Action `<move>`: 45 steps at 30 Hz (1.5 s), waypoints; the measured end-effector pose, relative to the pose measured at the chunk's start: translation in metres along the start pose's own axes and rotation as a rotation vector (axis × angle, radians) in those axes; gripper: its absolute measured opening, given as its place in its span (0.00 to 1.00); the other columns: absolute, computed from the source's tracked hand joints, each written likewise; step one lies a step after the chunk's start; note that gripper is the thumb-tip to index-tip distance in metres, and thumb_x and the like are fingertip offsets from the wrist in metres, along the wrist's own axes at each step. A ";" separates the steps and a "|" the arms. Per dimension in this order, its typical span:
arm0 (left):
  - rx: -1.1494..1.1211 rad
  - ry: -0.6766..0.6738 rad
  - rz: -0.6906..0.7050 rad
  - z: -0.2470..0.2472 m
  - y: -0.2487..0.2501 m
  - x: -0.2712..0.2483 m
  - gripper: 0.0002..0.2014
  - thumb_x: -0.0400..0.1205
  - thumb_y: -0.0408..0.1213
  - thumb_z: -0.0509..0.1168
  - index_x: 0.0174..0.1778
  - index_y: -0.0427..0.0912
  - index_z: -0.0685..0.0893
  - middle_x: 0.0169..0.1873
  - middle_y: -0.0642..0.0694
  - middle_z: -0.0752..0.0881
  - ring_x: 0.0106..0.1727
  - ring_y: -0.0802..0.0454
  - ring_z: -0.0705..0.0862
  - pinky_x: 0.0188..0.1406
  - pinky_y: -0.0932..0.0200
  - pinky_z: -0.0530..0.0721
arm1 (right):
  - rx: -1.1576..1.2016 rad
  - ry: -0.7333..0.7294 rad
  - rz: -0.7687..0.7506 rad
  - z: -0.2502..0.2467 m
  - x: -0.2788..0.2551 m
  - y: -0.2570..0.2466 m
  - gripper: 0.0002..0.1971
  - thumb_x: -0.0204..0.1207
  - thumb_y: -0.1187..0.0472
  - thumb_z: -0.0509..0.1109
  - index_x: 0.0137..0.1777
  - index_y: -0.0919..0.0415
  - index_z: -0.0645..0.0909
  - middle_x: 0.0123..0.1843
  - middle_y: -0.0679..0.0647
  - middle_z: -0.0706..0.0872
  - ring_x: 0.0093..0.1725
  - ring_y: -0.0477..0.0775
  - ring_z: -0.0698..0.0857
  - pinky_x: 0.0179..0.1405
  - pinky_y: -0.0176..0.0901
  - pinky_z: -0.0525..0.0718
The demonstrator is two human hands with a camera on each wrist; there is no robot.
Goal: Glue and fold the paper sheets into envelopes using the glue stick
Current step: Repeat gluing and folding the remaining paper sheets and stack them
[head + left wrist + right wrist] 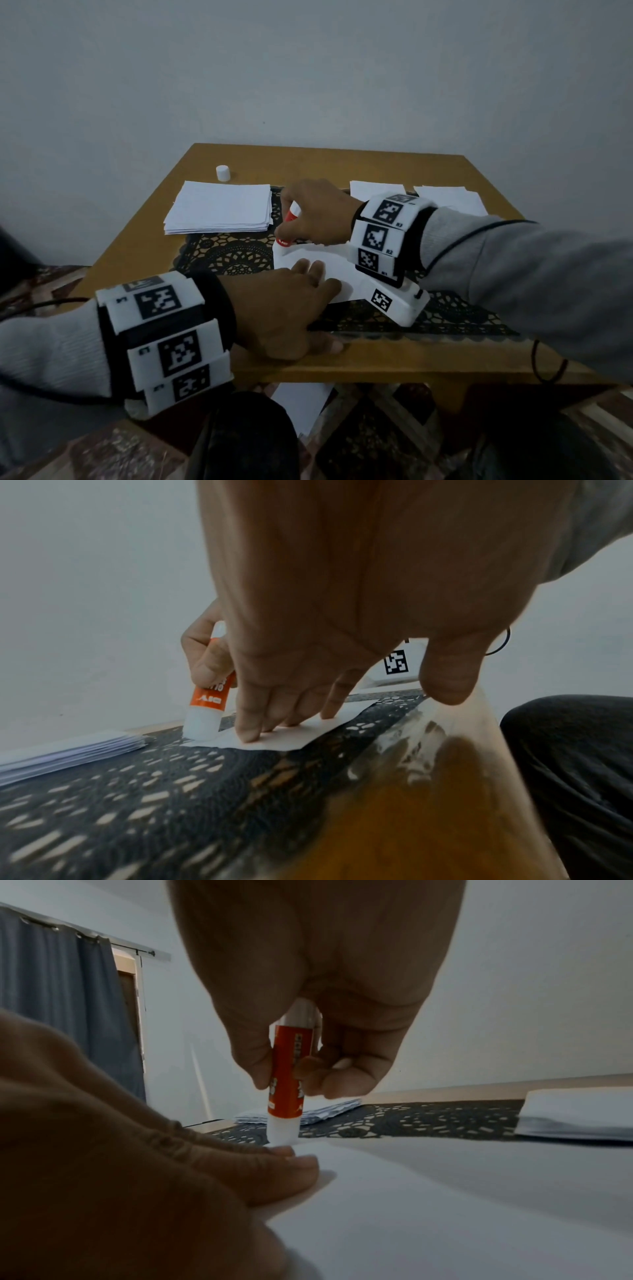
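We are gripping the glue stick [287,229] in right fingers [260,1066], left fingers [250,718] flat, pinning the sheet [329,267]; pressing toward nine o'clock may tear its corner.

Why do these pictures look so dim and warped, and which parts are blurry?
Head view: dim, bluish light, and the table edges bow outward from the wide lens. Left wrist view: the left hand looms large, the near table surface smears into blur, while the glue stick stays fairly sharp. Right wrist view: the right hand is dark against the pale wall, and the nearby left-hand fingers are soft.
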State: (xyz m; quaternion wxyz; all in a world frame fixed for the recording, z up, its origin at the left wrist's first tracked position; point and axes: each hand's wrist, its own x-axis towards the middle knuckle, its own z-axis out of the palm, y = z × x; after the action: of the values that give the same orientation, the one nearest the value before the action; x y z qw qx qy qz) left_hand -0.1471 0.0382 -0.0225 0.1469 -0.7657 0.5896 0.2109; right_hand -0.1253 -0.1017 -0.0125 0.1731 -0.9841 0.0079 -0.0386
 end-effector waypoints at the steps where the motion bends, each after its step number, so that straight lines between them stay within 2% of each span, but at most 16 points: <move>1: 0.004 -0.001 -0.001 -0.001 0.000 0.001 0.41 0.82 0.64 0.50 0.83 0.46 0.42 0.83 0.37 0.42 0.83 0.39 0.50 0.80 0.45 0.62 | -0.024 0.001 -0.006 0.001 0.001 0.000 0.14 0.74 0.54 0.75 0.36 0.54 0.72 0.44 0.47 0.76 0.41 0.48 0.75 0.29 0.33 0.66; 4: 0.010 0.010 0.002 -0.001 0.000 0.001 0.40 0.82 0.64 0.51 0.83 0.46 0.44 0.83 0.37 0.46 0.81 0.39 0.56 0.78 0.46 0.66 | -0.098 -0.002 -0.024 -0.001 0.003 -0.002 0.17 0.73 0.55 0.74 0.32 0.52 0.67 0.43 0.49 0.76 0.41 0.50 0.75 0.28 0.35 0.67; 7: 0.023 0.013 0.004 -0.001 0.001 0.001 0.40 0.82 0.64 0.51 0.83 0.46 0.45 0.83 0.37 0.47 0.81 0.38 0.56 0.77 0.45 0.67 | -0.112 -0.014 -0.006 -0.006 0.001 0.004 0.15 0.72 0.56 0.74 0.32 0.53 0.70 0.44 0.50 0.79 0.42 0.51 0.78 0.29 0.38 0.70; 10: 0.022 0.016 0.002 -0.002 0.001 0.002 0.39 0.82 0.64 0.51 0.83 0.46 0.46 0.83 0.38 0.49 0.81 0.40 0.58 0.76 0.45 0.68 | -0.108 -0.021 0.038 -0.011 -0.006 0.016 0.15 0.70 0.56 0.75 0.32 0.51 0.70 0.44 0.50 0.80 0.46 0.52 0.80 0.36 0.41 0.76; 12: 0.029 0.023 0.002 -0.002 0.001 0.003 0.38 0.82 0.64 0.50 0.83 0.47 0.48 0.82 0.39 0.52 0.80 0.41 0.60 0.76 0.44 0.69 | -0.111 -0.010 0.056 -0.017 -0.015 0.026 0.17 0.71 0.55 0.75 0.31 0.49 0.68 0.46 0.49 0.79 0.47 0.51 0.78 0.38 0.41 0.74; 15: 0.061 0.065 -0.009 -0.004 0.000 0.005 0.36 0.82 0.64 0.50 0.81 0.47 0.55 0.79 0.39 0.62 0.74 0.42 0.69 0.72 0.45 0.73 | -0.126 -0.001 0.103 -0.026 -0.029 0.044 0.17 0.72 0.56 0.75 0.31 0.51 0.68 0.42 0.46 0.74 0.46 0.49 0.74 0.37 0.38 0.71; 18: 0.089 0.167 -0.001 -0.009 -0.004 0.010 0.28 0.83 0.62 0.51 0.75 0.49 0.67 0.68 0.44 0.77 0.60 0.47 0.80 0.63 0.48 0.79 | -0.145 0.019 0.169 -0.031 -0.039 0.061 0.16 0.72 0.55 0.75 0.32 0.51 0.70 0.38 0.41 0.71 0.45 0.49 0.74 0.32 0.37 0.68; 21: 0.158 0.260 0.019 -0.016 -0.012 0.020 0.21 0.85 0.48 0.56 0.75 0.49 0.72 0.64 0.45 0.82 0.60 0.47 0.82 0.62 0.49 0.80 | -0.156 0.043 0.208 -0.035 -0.045 0.072 0.14 0.72 0.55 0.75 0.32 0.54 0.72 0.38 0.44 0.73 0.46 0.51 0.76 0.41 0.42 0.73; 23: 0.211 0.267 0.025 -0.022 -0.016 0.026 0.23 0.83 0.39 0.60 0.77 0.47 0.71 0.65 0.44 0.81 0.62 0.46 0.81 0.62 0.50 0.81 | -0.146 0.046 0.219 -0.037 -0.047 0.075 0.13 0.72 0.55 0.75 0.34 0.56 0.75 0.41 0.47 0.76 0.47 0.52 0.77 0.43 0.44 0.75; 24: 0.235 0.265 0.030 -0.024 -0.017 0.029 0.24 0.83 0.38 0.61 0.77 0.47 0.71 0.65 0.44 0.80 0.62 0.47 0.80 0.62 0.52 0.81 | -0.146 0.050 0.224 -0.038 -0.048 0.076 0.12 0.71 0.54 0.75 0.35 0.57 0.76 0.43 0.49 0.78 0.47 0.53 0.78 0.43 0.44 0.75; 28: 0.257 0.219 0.044 -0.028 -0.020 0.035 0.29 0.82 0.40 0.65 0.80 0.50 0.67 0.67 0.45 0.74 0.63 0.46 0.77 0.61 0.54 0.78 | -0.201 0.082 0.243 -0.047 -0.046 0.080 0.11 0.71 0.53 0.75 0.36 0.57 0.77 0.46 0.52 0.82 0.47 0.54 0.79 0.42 0.46 0.76; 31: 0.226 0.146 0.026 -0.031 -0.023 0.041 0.35 0.80 0.40 0.68 0.83 0.50 0.60 0.69 0.43 0.71 0.67 0.44 0.72 0.65 0.53 0.74 | -0.161 0.101 0.244 -0.052 -0.046 0.078 0.13 0.72 0.53 0.74 0.32 0.52 0.73 0.42 0.47 0.77 0.46 0.52 0.78 0.42 0.44 0.72; 34: 0.227 0.074 0.002 -0.037 -0.023 0.048 0.40 0.80 0.41 0.69 0.84 0.50 0.54 0.70 0.41 0.68 0.68 0.42 0.70 0.66 0.51 0.72 | -0.126 0.092 0.211 -0.045 -0.048 0.071 0.11 0.72 0.54 0.74 0.35 0.56 0.76 0.43 0.48 0.77 0.45 0.52 0.77 0.37 0.42 0.72; 37: 0.240 0.022 -0.019 -0.040 -0.022 0.053 0.43 0.79 0.42 0.70 0.84 0.51 0.49 0.70 0.39 0.66 0.68 0.40 0.70 0.64 0.52 0.71 | -0.108 0.097 0.190 -0.034 -0.050 0.066 0.10 0.72 0.54 0.74 0.38 0.57 0.77 0.46 0.52 0.81 0.47 0.54 0.80 0.41 0.46 0.77; 41: 0.227 0.023 -0.027 -0.040 -0.023 0.052 0.43 0.79 0.40 0.70 0.84 0.52 0.49 0.71 0.39 0.66 0.69 0.39 0.70 0.66 0.50 0.72 | -0.090 0.120 0.177 -0.030 -0.050 0.065 0.10 0.72 0.56 0.73 0.41 0.64 0.81 0.46 0.56 0.84 0.49 0.57 0.82 0.46 0.51 0.80; 45: 0.178 0.040 -0.023 -0.039 -0.024 0.051 0.42 0.79 0.40 0.70 0.84 0.52 0.52 0.70 0.41 0.67 0.69 0.41 0.70 0.66 0.52 0.71 | -0.070 0.052 0.183 -0.032 -0.058 0.060 0.11 0.71 0.55 0.74 0.34 0.58 0.76 0.38 0.49 0.79 0.45 0.56 0.82 0.41 0.49 0.80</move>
State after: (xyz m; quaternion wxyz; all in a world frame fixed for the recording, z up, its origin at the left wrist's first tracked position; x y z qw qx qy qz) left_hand -0.1070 -0.0168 -0.0142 0.2050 -0.7604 0.6000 0.1408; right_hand -0.1855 -0.1677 -0.0074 0.1413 -0.9834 0.1038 -0.0476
